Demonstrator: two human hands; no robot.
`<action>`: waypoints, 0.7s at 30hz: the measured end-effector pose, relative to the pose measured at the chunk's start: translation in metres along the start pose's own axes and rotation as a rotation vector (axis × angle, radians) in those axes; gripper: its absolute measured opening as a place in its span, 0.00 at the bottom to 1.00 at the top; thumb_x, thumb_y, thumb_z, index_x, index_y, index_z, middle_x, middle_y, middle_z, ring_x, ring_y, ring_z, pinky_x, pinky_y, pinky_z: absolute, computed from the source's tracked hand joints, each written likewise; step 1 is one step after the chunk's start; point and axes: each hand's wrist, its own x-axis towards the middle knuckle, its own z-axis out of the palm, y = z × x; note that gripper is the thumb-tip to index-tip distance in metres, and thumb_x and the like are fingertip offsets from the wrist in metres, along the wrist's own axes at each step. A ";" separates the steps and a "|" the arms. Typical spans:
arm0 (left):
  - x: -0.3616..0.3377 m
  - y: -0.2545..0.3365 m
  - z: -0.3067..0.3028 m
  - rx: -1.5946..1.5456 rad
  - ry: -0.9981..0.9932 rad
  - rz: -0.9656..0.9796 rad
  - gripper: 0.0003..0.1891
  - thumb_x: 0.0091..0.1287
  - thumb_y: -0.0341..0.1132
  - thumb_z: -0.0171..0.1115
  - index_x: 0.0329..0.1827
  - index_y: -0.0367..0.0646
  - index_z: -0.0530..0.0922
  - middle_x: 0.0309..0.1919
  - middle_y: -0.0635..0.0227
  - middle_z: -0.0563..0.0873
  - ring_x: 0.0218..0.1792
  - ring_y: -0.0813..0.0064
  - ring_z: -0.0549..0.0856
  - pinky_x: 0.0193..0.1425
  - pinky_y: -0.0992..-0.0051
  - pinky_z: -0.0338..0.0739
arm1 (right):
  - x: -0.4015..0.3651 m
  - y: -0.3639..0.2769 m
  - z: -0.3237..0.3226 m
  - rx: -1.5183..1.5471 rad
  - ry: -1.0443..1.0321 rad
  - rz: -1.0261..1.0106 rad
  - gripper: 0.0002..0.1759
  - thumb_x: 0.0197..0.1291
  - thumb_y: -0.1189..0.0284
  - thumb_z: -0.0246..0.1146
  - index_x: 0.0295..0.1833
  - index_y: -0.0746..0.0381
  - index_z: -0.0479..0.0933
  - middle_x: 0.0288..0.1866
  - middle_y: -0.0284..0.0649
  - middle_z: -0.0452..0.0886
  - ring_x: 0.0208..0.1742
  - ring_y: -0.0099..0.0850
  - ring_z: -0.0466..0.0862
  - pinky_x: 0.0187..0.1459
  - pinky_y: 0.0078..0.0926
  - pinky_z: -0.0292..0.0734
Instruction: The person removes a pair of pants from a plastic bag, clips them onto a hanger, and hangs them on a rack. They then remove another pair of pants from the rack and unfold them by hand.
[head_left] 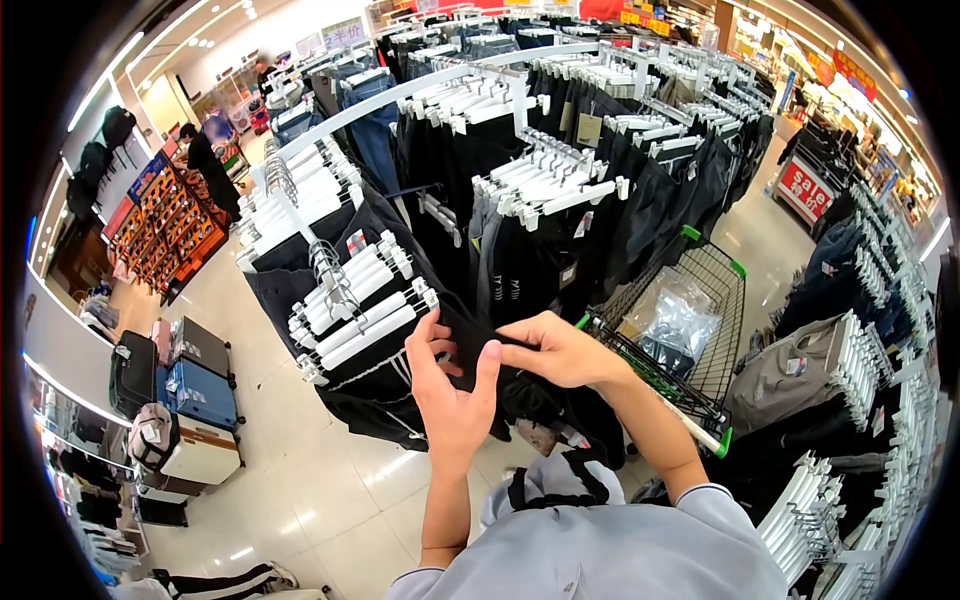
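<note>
Black trousers [462, 325] hang from a white clip hanger [412, 300] at the near end of a rack, right in front of me. My right hand [558, 350] pinches the dark waistband cloth between thumb and fingers. On the other side of the same cloth is my left hand [450, 385], its fingers curled at the fabric just below the hanger's clip and its thumb raised. Part of the cloth between the hands is hidden by my fingers. Several white hangers [365, 285] with dark trousers crowd the rail beside my left hand.
A curved white rail [400, 92] carries more trousers behind. To my right stands a wire shopping cart [735, 315] holding clear plastic packages [680, 315]. Suitcases [205, 395] line the left floor. Another rack [860, 375] runs along the right. A person [208, 175] stands far left.
</note>
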 end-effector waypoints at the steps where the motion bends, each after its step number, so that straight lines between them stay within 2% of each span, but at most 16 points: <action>1: 0.002 0.000 0.002 0.008 0.004 -0.079 0.32 0.69 0.40 0.75 0.71 0.34 0.72 0.56 0.59 0.80 0.48 0.70 0.81 0.41 0.74 0.78 | 0.002 0.005 0.005 -0.035 0.006 -0.030 0.17 0.78 0.65 0.64 0.50 0.71 0.82 0.26 0.38 0.74 0.31 0.17 0.66 0.31 0.24 0.68; 2: 0.004 -0.001 0.003 0.017 0.009 -0.158 0.36 0.67 0.43 0.77 0.71 0.33 0.72 0.55 0.58 0.79 0.44 0.72 0.80 0.39 0.74 0.77 | -0.001 0.007 0.006 -0.077 -0.009 -0.039 0.16 0.77 0.65 0.64 0.49 0.71 0.82 0.25 0.40 0.72 0.29 0.19 0.65 0.30 0.26 0.68; 3: 0.005 -0.004 0.001 0.016 0.009 -0.159 0.36 0.67 0.43 0.77 0.71 0.33 0.72 0.55 0.58 0.79 0.44 0.72 0.80 0.39 0.74 0.77 | -0.003 0.006 0.008 -0.119 -0.027 -0.049 0.16 0.77 0.65 0.65 0.48 0.71 0.82 0.24 0.42 0.70 0.28 0.21 0.64 0.29 0.27 0.67; 5: 0.013 -0.023 -0.009 0.010 -0.148 -0.309 0.35 0.67 0.45 0.77 0.70 0.32 0.73 0.56 0.57 0.79 0.40 0.74 0.82 0.39 0.75 0.78 | -0.004 0.016 0.009 -0.189 -0.054 -0.040 0.17 0.76 0.64 0.65 0.45 0.71 0.83 0.22 0.44 0.67 0.24 0.25 0.61 0.26 0.32 0.62; 6: 0.014 -0.038 -0.012 -0.105 -0.252 -0.346 0.32 0.68 0.45 0.77 0.68 0.34 0.76 0.53 0.59 0.83 0.37 0.77 0.83 0.38 0.76 0.78 | -0.005 0.015 0.011 -0.191 -0.070 -0.036 0.18 0.75 0.64 0.65 0.43 0.71 0.82 0.22 0.44 0.66 0.24 0.26 0.61 0.26 0.32 0.62; 7: 0.016 -0.040 -0.015 -0.186 -0.334 -0.384 0.26 0.70 0.44 0.75 0.63 0.35 0.80 0.44 0.64 0.86 0.36 0.81 0.84 0.36 0.78 0.79 | -0.007 0.015 0.011 -0.192 -0.087 -0.033 0.18 0.75 0.63 0.65 0.42 0.71 0.81 0.22 0.44 0.66 0.24 0.26 0.61 0.26 0.32 0.62; 8: 0.017 -0.039 -0.020 -0.198 -0.402 -0.440 0.24 0.71 0.44 0.74 0.61 0.35 0.81 0.39 0.67 0.86 0.34 0.82 0.83 0.34 0.79 0.79 | -0.009 0.011 0.011 -0.190 -0.126 0.000 0.20 0.76 0.62 0.66 0.40 0.71 0.80 0.21 0.44 0.65 0.24 0.26 0.60 0.26 0.33 0.62; 9: 0.018 -0.036 -0.024 -0.210 -0.471 -0.495 0.22 0.71 0.43 0.74 0.59 0.36 0.82 0.35 0.70 0.86 0.32 0.83 0.83 0.32 0.80 0.79 | -0.011 0.016 0.006 -0.258 -0.187 0.016 0.16 0.76 0.65 0.67 0.46 0.70 0.83 0.24 0.42 0.64 0.27 0.20 0.60 0.27 0.27 0.61; 10: 0.016 -0.039 -0.024 -0.263 -0.475 -0.475 0.19 0.73 0.41 0.72 0.56 0.35 0.83 0.33 0.70 0.85 0.28 0.84 0.82 0.30 0.80 0.79 | -0.014 0.016 0.005 -0.241 -0.201 0.029 0.18 0.76 0.63 0.66 0.43 0.70 0.82 0.23 0.42 0.64 0.26 0.22 0.60 0.27 0.29 0.61; 12: 0.014 -0.039 -0.029 -0.294 -0.512 -0.497 0.16 0.75 0.39 0.69 0.56 0.35 0.83 0.35 0.69 0.85 0.30 0.83 0.82 0.30 0.81 0.79 | -0.019 0.018 0.004 -0.221 -0.215 0.042 0.20 0.76 0.61 0.66 0.41 0.70 0.80 0.22 0.42 0.64 0.25 0.25 0.59 0.27 0.31 0.61; 13: 0.013 -0.039 -0.031 -0.327 -0.549 -0.520 0.14 0.77 0.37 0.67 0.56 0.35 0.83 0.38 0.69 0.85 0.31 0.82 0.83 0.30 0.81 0.80 | -0.022 0.019 0.004 -0.153 -0.207 0.064 0.19 0.76 0.62 0.66 0.42 0.71 0.81 0.22 0.40 0.67 0.26 0.23 0.60 0.27 0.30 0.62; 15: 0.012 -0.039 -0.033 -0.346 -0.555 -0.529 0.13 0.76 0.36 0.67 0.54 0.34 0.83 0.38 0.67 0.85 0.31 0.80 0.83 0.31 0.79 0.82 | -0.027 0.022 0.003 -0.084 -0.198 0.086 0.19 0.77 0.63 0.66 0.44 0.71 0.82 0.23 0.38 0.70 0.27 0.21 0.61 0.28 0.28 0.62; 17: 0.011 -0.040 -0.036 -0.456 -0.567 -0.516 0.14 0.74 0.37 0.70 0.52 0.34 0.83 0.34 0.69 0.85 0.29 0.82 0.82 0.32 0.79 0.80 | -0.032 0.026 0.001 0.016 -0.168 0.088 0.18 0.76 0.64 0.66 0.51 0.71 0.84 0.27 0.34 0.78 0.31 0.18 0.66 0.31 0.25 0.67; 18: 0.010 -0.041 -0.035 -0.455 -0.571 -0.516 0.14 0.74 0.37 0.70 0.52 0.34 0.83 0.34 0.69 0.85 0.29 0.82 0.82 0.32 0.79 0.80 | -0.033 0.028 0.001 0.018 -0.164 0.088 0.18 0.76 0.64 0.66 0.51 0.71 0.84 0.27 0.34 0.78 0.31 0.18 0.66 0.31 0.25 0.67; 20: 0.008 -0.044 -0.032 -0.527 -0.477 -0.536 0.11 0.74 0.35 0.70 0.49 0.35 0.83 0.32 0.71 0.85 0.28 0.84 0.81 0.30 0.81 0.78 | -0.035 0.033 0.000 0.058 -0.116 0.080 0.18 0.76 0.66 0.67 0.59 0.70 0.84 0.34 0.33 0.86 0.34 0.16 0.76 0.37 0.21 0.75; 21: 0.007 -0.045 -0.030 -0.526 -0.481 -0.538 0.11 0.74 0.35 0.70 0.49 0.35 0.83 0.32 0.71 0.85 0.28 0.84 0.81 0.30 0.81 0.78 | -0.035 0.035 0.002 0.060 -0.112 0.081 0.18 0.76 0.66 0.67 0.59 0.70 0.84 0.34 0.33 0.86 0.34 0.16 0.76 0.37 0.21 0.75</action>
